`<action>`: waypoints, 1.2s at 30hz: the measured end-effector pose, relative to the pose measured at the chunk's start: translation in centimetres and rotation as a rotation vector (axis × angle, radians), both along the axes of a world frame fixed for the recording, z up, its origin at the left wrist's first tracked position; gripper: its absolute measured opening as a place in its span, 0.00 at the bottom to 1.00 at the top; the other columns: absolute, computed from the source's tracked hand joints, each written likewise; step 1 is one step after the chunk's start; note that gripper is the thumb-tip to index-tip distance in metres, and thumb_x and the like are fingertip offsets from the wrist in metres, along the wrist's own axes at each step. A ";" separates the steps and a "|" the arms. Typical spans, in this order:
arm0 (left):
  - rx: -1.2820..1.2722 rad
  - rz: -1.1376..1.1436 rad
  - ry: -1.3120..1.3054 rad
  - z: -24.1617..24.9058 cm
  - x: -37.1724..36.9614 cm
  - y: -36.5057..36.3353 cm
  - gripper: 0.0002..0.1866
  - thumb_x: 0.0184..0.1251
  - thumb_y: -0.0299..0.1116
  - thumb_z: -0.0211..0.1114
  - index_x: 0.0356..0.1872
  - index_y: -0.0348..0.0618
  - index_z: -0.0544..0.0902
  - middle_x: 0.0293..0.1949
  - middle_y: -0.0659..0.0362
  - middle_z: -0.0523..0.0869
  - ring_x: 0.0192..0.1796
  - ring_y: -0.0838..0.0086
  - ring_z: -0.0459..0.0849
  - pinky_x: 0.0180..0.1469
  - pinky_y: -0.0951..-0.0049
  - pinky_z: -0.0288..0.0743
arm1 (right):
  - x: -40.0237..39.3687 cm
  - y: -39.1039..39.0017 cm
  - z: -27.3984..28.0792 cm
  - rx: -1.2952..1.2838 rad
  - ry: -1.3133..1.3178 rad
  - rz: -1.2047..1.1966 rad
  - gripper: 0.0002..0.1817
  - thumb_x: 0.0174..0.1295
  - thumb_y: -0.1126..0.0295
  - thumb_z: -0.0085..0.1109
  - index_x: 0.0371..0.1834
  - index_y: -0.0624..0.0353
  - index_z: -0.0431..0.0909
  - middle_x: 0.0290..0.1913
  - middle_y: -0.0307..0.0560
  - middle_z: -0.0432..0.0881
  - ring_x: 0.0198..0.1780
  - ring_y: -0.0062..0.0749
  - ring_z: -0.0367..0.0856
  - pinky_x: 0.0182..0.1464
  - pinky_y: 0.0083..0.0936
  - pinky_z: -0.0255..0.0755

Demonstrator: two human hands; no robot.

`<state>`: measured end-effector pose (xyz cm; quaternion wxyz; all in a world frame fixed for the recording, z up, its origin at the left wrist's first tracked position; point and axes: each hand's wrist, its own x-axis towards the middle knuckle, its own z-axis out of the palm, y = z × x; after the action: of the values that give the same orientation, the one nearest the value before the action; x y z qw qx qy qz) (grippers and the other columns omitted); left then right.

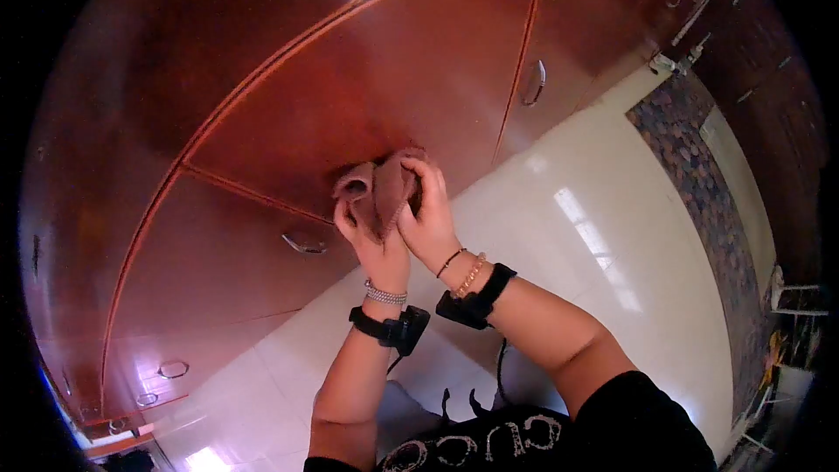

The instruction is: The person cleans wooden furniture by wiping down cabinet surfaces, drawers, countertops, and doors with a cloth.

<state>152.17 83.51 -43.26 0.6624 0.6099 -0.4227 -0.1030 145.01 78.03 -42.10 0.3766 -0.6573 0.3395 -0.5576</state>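
Note:
A folded brown cloth (pixel 391 194) is held up between both hands, in front of a reddish-brown wooden cabinet (pixel 376 79). My left hand (pixel 377 245) grips the cloth's lower left part, thumb and fingers closed around it. On the right side of the cloth, my right hand (pixel 428 210) has its fingers curled over the upper edge. The cloth is bunched, with a rolled fold on its left. Whether it touches the cabinet panel behind, I cannot tell. Each wrist wears a black strap and a bracelet.
Curved metal handles stick out from the cabinet: one handle (pixel 303 245) left of the hands, another handle (pixel 535 83) at upper right. Below lies a glossy pale tiled floor (pixel 559 253). A dark patterned mat (pixel 699 175) runs along the right, near a rack (pixel 791 310).

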 end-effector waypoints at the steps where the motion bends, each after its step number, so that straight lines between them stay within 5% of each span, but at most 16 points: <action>1: 0.131 0.007 -0.150 -1.8 0.0 -0.1 0.24 0.63 0.35 0.57 0.57 0.33 0.67 0.59 0.47 0.64 0.63 0.56 0.63 0.64 0.64 0.55 | 0.0 -0.3 -2.5 0.005 0.007 -0.008 0.24 0.48 0.78 0.52 0.53 0.63 0.66 0.53 0.61 0.69 0.57 0.52 0.66 0.61 0.36 0.60; 3: 0.260 0.005 -0.297 -5.6 -0.4 -0.3 0.21 0.65 0.37 0.54 0.55 0.33 0.69 0.59 0.46 0.65 0.61 0.55 0.64 0.63 0.66 0.56 | 0.0 -0.8 -7.7 0.401 -0.069 0.044 0.21 0.50 0.79 0.51 0.50 0.64 0.67 0.50 0.61 0.71 0.54 0.49 0.69 0.58 0.34 0.63; 4: 0.386 -0.025 -0.216 -7.5 -0.7 -0.5 0.21 0.65 0.37 0.54 0.55 0.33 0.70 0.59 0.45 0.64 0.62 0.55 0.63 0.64 0.65 0.55 | -0.4 -1.3 -9.5 0.399 -0.067 0.034 0.21 0.50 0.79 0.51 0.50 0.64 0.67 0.50 0.61 0.71 0.54 0.49 0.69 0.58 0.34 0.63; 6: 0.502 -0.068 -0.138 -8.9 -1.1 -0.8 0.21 0.66 0.38 0.54 0.55 0.33 0.71 0.60 0.43 0.64 0.63 0.56 0.62 0.65 0.64 0.54 | -1.4 -1.7 -12.1 0.727 0.121 0.106 0.19 0.55 0.77 0.53 0.51 0.62 0.65 0.51 0.52 0.73 0.54 0.35 0.72 0.56 0.25 0.65; 9: 0.599 -0.164 0.105 -9.0 -0.9 -0.6 0.22 0.67 0.38 0.53 0.57 0.35 0.69 0.61 0.44 0.64 0.64 0.56 0.61 0.66 0.64 0.53 | -1.7 -1.2 -13.2 0.786 0.020 0.085 0.20 0.53 0.79 0.50 0.51 0.64 0.67 0.49 0.58 0.73 0.51 0.42 0.73 0.54 0.28 0.67; 12: 0.537 -0.128 -0.030 -7.1 -1.1 -1.4 0.22 0.68 0.36 0.52 0.59 0.36 0.67 0.61 0.46 0.64 0.64 0.58 0.62 0.66 0.65 0.54 | -2.0 -1.3 -12.4 0.524 -0.111 0.030 0.20 0.52 0.79 0.51 0.52 0.63 0.67 0.48 0.56 0.73 0.51 0.40 0.73 0.54 0.27 0.67; 13: 0.489 -0.164 -0.072 -4.9 -1.7 -1.8 0.22 0.68 0.36 0.52 0.60 0.36 0.66 0.61 0.46 0.65 0.64 0.58 0.62 0.65 0.65 0.54 | -3.5 -1.3 -6.8 0.547 -0.056 0.046 0.21 0.51 0.80 0.50 0.52 0.61 0.67 0.50 0.55 0.71 0.53 0.42 0.71 0.56 0.28 0.66; 16: 0.391 -0.180 -0.108 1.4 -3.6 -3.3 0.23 0.67 0.35 0.53 0.61 0.37 0.64 0.62 0.48 0.65 0.64 0.59 0.63 0.65 0.66 0.55 | -3.9 -2.4 -2.0 0.442 -0.272 -0.024 0.23 0.50 0.81 0.51 0.53 0.60 0.67 0.54 0.55 0.67 0.58 0.44 0.67 0.59 0.29 0.62; 20: 0.196 -0.138 -0.226 9.4 -5.4 -5.8 0.24 0.64 0.34 0.58 0.59 0.37 0.64 0.61 0.49 0.66 0.64 0.61 0.64 0.65 0.66 0.55 | -5.8 -4.3 7.9 -0.029 -0.023 -0.166 0.26 0.48 0.80 0.52 0.55 0.60 0.66 0.58 0.59 0.62 0.61 0.53 0.61 0.65 0.36 0.54; 26: 0.348 -0.133 -0.527 9.7 -6.1 -8.0 0.22 0.60 0.32 0.60 0.55 0.38 0.69 0.56 0.48 0.68 0.58 0.55 0.69 0.62 0.64 0.60 | -6.2 -7.1 4.9 0.005 -0.043 -0.143 0.28 0.48 0.78 0.53 0.57 0.61 0.63 0.59 0.61 0.61 0.63 0.53 0.59 0.65 0.39 0.53; 28: 0.421 -0.177 -0.540 6.4 -6.5 -8.5 0.21 0.60 0.33 0.60 0.54 0.38 0.71 0.55 0.47 0.68 0.57 0.54 0.70 0.61 0.64 0.61 | -6.2 -7.4 1.2 0.323 -0.039 -0.175 0.20 0.54 0.74 0.55 0.51 0.58 0.66 0.54 0.54 0.68 0.57 0.45 0.67 0.58 0.34 0.63; 29: 0.657 -0.186 -0.503 4.2 -6.2 -8.5 0.21 0.61 0.33 0.58 0.54 0.38 0.71 0.55 0.46 0.68 0.57 0.53 0.69 0.60 0.64 0.63 | -5.8 -7.4 -1.6 0.321 -0.040 -0.170 0.20 0.54 0.74 0.55 0.51 0.58 0.66 0.54 0.54 0.68 0.57 0.45 0.67 0.58 0.34 0.63; 31: 0.884 -0.190 -0.463 2.6 -6.4 -9.4 0.20 0.61 0.34 0.57 0.54 0.38 0.72 0.55 0.46 0.68 0.57 0.52 0.69 0.59 0.64 0.64 | -5.3 -8.5 -7.8 1.113 -0.376 0.090 0.18 0.56 0.76 0.49 0.51 0.61 0.63 0.51 0.52 0.72 0.53 0.42 0.71 0.55 0.35 0.67; 33: 0.852 -0.238 -0.523 1.4 -7.0 -9.3 0.21 0.62 0.35 0.54 0.55 0.39 0.71 0.56 0.46 0.66 0.55 0.50 0.69 0.57 0.63 0.66 | -4.9 -9.5 -14.0 1.204 -0.512 0.195 0.17 0.57 0.75 0.49 0.51 0.60 0.63 0.49 0.51 0.73 0.50 0.40 0.73 0.51 0.32 0.70; 36: 0.794 -0.213 -0.453 -1.6 -7.3 -8.9 0.21 0.63 0.35 0.53 0.56 0.40 0.71 0.57 0.47 0.65 0.55 0.51 0.69 0.57 0.63 0.65 | -5.2 -8.7 -14.5 1.291 -0.710 0.239 0.19 0.59 0.76 0.51 0.53 0.58 0.61 0.48 0.51 0.73 0.47 0.37 0.75 0.46 0.28 0.73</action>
<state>144.84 74.57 -44.88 0.2546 0.7765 -0.5447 -0.1886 139.85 69.37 -56.62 0.8327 -0.1181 0.3838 -0.3813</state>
